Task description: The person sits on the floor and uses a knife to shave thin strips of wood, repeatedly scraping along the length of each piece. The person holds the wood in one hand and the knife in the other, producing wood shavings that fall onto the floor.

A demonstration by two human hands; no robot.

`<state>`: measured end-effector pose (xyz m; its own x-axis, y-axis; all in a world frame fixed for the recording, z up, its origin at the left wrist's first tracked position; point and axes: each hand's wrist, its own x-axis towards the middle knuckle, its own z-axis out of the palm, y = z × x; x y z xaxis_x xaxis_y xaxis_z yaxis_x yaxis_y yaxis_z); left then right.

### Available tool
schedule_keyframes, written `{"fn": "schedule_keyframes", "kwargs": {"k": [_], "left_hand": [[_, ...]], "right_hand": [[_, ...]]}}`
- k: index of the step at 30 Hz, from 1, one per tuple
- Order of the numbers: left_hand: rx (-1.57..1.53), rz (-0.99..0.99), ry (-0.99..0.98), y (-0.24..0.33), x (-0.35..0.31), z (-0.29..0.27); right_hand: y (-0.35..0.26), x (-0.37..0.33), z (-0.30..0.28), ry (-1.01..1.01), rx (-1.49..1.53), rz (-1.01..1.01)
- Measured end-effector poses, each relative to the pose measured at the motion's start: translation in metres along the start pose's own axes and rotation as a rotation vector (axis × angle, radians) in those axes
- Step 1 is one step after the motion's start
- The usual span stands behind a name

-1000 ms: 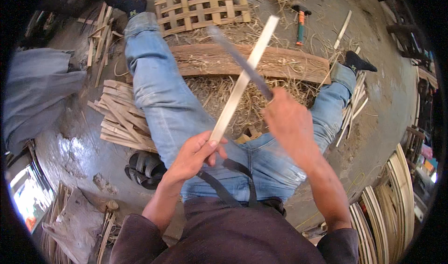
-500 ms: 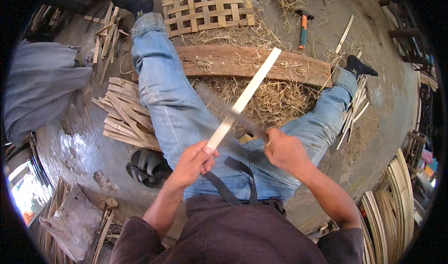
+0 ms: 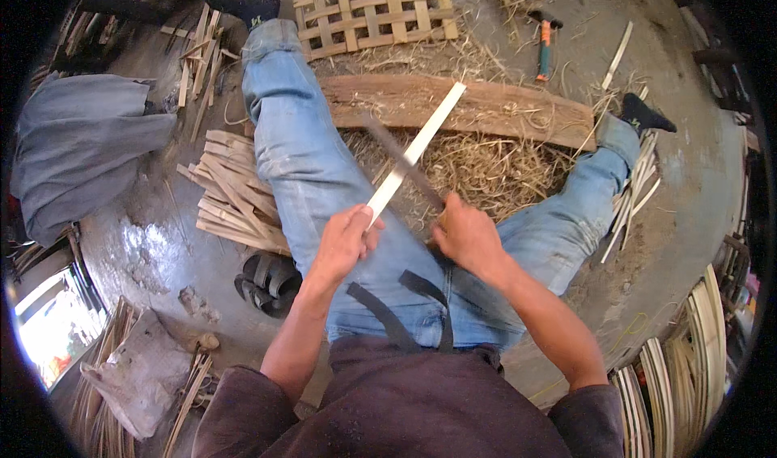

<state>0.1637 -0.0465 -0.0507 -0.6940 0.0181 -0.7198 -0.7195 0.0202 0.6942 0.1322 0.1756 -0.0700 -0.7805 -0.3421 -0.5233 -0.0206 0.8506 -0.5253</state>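
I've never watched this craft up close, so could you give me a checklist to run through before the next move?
1. Left hand grips the pale strip: ok.
2. Right hand holds the dark blade: ok.
3. Left hand clear of the dark blade: ok, it crosses farther up the strip.
4. Cutting edge's direction: cannot tell, blurred.
5. Space between the legs free of shavings: not ok, heaped there.

Sandals (image 3: 279,278) and a hammer (image 3: 544,60) lie on the floor (image 3: 684,195).

One wooden plank (image 3: 502,114); beyond it, one hammer (image 3: 544,52); on its near side, two hands (image 3: 344,238) (image 3: 471,233) with one blade (image 3: 421,181), one held strip (image 3: 424,142).
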Motion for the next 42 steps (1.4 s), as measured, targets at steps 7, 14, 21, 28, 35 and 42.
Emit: {"fn": "schedule_keyframes", "kwargs": {"k": [7,14,21,28,35,42], "left_hand": [[-0.037,-0.025,-0.004,0.0,0.01,0.005],[-0.121,-0.114,-0.043,0.017,-0.013,0.001],[-0.133,-0.161,-0.041,0.029,-0.051,-0.012],[0.002,-0.161,0.015,0.032,-0.049,-0.022],[0.241,-0.104,0.069,0.045,-0.034,-0.028],[0.526,0.303,0.311,0.055,-0.034,-0.009]], "right_hand": [[-0.005,-0.017,-0.009,-0.092,0.061,-0.184],[0.031,0.007,-0.02,0.008,0.018,0.007],[0.091,0.034,-0.03,0.093,0.004,0.059],[0.075,0.046,-0.019,0.098,0.069,0.107],[0.077,0.058,0.006,0.474,0.408,0.232],[0.047,0.054,0.011,0.071,0.187,0.121]]}}
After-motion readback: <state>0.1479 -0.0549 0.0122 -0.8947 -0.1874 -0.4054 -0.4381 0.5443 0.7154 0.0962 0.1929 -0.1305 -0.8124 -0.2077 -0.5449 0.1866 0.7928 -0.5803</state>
